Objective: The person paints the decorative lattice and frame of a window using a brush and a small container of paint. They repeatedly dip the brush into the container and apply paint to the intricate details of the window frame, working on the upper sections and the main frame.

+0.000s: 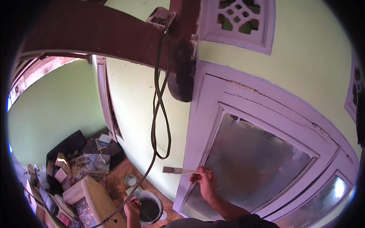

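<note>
My right hand [207, 183] grips a flat paintbrush [186, 171] by its pale handle. Its dark bristles point left, in front of the green wall beside a lilac-painted window frame [196, 114]. Behind the hand is the frame's glass pane [251, 159], with ragged lilac paint marks along its upper edge. Lower down, my left hand [132, 205] has its fingers curled, in front of the left rim of a grey bucket [160, 199]. Whether it holds anything cannot be made out. A dark cable [142, 179] passes close by this hand.
The cable's loops [155, 114] hang from an open wall box [162, 18] on a brown beam [99, 37]. A small tub [131, 180] stands on the brown floor [122, 168]. Cartons [61, 171], plastic sheeting [92, 164] and a pale furniture piece [97, 196] crowd the lower left.
</note>
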`<move>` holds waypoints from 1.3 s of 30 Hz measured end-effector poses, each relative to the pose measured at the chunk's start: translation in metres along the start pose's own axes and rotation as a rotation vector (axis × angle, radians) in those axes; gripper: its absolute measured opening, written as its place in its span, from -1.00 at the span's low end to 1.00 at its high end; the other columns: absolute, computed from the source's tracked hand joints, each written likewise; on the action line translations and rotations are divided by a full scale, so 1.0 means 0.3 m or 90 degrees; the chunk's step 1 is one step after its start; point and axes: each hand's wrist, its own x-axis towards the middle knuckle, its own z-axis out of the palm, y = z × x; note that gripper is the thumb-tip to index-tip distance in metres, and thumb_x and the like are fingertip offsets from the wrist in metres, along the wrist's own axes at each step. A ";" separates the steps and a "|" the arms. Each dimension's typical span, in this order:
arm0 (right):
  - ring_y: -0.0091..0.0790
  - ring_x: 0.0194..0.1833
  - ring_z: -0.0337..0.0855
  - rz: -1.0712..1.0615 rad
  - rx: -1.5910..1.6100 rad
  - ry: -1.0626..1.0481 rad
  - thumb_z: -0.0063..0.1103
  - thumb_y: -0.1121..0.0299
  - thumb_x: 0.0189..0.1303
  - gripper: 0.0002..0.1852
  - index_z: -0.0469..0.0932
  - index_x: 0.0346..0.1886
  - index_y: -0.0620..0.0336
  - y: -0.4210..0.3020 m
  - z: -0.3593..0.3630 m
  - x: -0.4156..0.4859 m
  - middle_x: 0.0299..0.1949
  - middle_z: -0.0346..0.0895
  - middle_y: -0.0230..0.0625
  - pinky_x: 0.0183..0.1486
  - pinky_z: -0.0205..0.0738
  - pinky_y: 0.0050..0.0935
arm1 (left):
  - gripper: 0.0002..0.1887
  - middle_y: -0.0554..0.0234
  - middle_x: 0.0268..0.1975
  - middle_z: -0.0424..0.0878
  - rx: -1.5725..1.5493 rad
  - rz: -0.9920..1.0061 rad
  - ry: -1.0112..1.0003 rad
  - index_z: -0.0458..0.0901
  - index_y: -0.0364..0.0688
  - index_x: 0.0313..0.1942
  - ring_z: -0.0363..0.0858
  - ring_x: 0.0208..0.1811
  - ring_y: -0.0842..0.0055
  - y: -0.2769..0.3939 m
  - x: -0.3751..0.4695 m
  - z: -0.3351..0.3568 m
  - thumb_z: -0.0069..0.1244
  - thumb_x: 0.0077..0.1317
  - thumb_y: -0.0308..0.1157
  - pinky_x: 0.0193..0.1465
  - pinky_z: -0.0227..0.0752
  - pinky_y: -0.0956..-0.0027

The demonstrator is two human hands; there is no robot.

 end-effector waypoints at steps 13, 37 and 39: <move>-0.19 -0.42 0.67 -0.567 -0.122 0.061 -0.01 0.36 0.45 -0.79 0.46 -0.07 0.35 -0.591 0.125 0.032 -0.34 0.59 -0.06 -0.37 0.60 -0.25 | -0.67 0.20 -0.30 0.57 0.116 0.002 0.003 0.52 -0.27 -0.04 0.45 -0.39 0.45 -0.024 -0.108 -0.070 -0.23 0.48 -0.18 -0.37 0.33 0.43; -0.31 -0.29 0.73 -0.916 -0.356 0.084 0.19 0.36 0.32 -0.72 0.56 -0.06 0.42 -1.351 0.481 0.457 -0.29 0.64 -0.06 -0.20 0.67 -0.43 | -0.63 0.25 -0.20 0.63 0.213 -0.120 -0.105 0.51 -0.15 0.07 0.50 -0.32 0.47 -0.180 -0.008 -0.245 -0.25 0.47 -0.13 -0.34 0.37 0.45; -0.33 -0.29 0.73 -0.921 -0.366 0.068 0.18 0.35 0.33 -0.72 0.56 -0.06 0.41 -1.374 0.488 0.487 -0.29 0.65 -0.07 -0.20 0.66 -0.43 | -0.64 0.24 -0.19 0.63 0.344 0.097 -0.196 0.49 -0.18 0.11 0.51 -0.31 0.49 -0.244 0.010 -0.322 -0.25 0.47 -0.18 -0.33 0.38 0.46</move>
